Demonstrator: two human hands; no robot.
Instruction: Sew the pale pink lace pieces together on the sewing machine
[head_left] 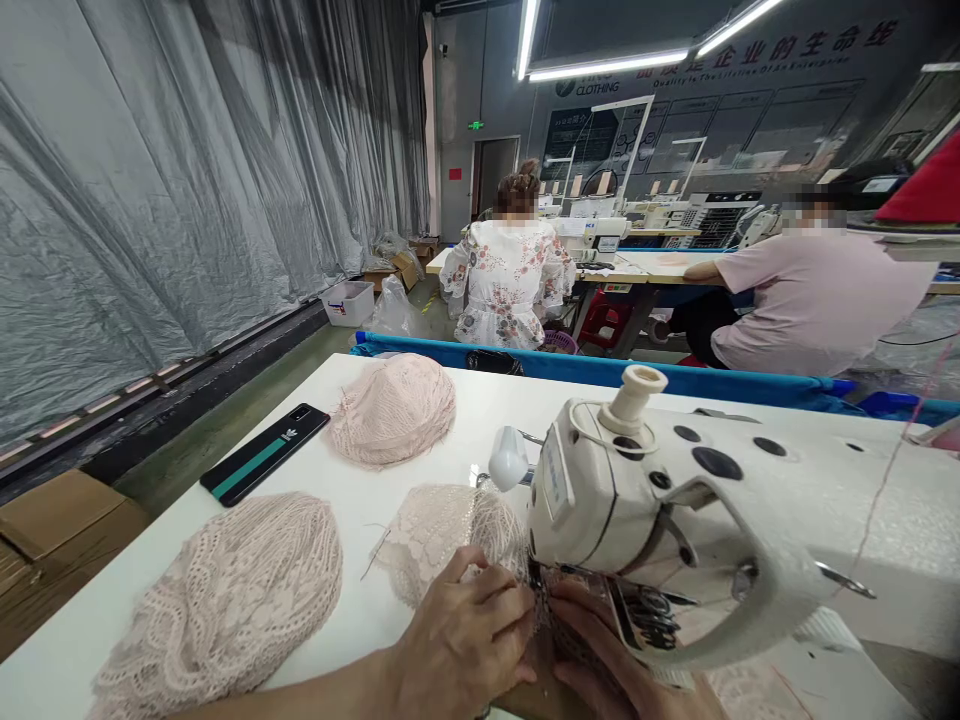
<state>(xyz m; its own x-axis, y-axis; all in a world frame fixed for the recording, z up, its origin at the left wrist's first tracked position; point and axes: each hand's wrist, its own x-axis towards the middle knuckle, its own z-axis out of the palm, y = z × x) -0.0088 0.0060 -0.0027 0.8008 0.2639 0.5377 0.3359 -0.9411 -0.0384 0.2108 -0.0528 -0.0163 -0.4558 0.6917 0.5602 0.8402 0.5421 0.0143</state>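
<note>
A pale pink lace piece (435, 530), cup-shaped, lies at the needle end of a white sewing machine (592, 490). My left hand (472, 625) has its fingers curled on the near edge of this lace, close to the needle area. Just right of the needle, my right hand (600, 650) holds the lace edge low against the machine; the machine head partly covers its fingers. The exact stitching point is hidden by the machine and my fingers. Two more lace pieces rest on the table: a stack of lace (240, 590) at left and a domed lace cup (397, 410) behind.
A black phone with a green stripe (266, 455) lies near the left edge of the white table (341, 375). A blue cloth trough (585, 368) runs along the back. Beyond sit two people (506, 270) at other machines. A cardboard box (67, 530) stands at left.
</note>
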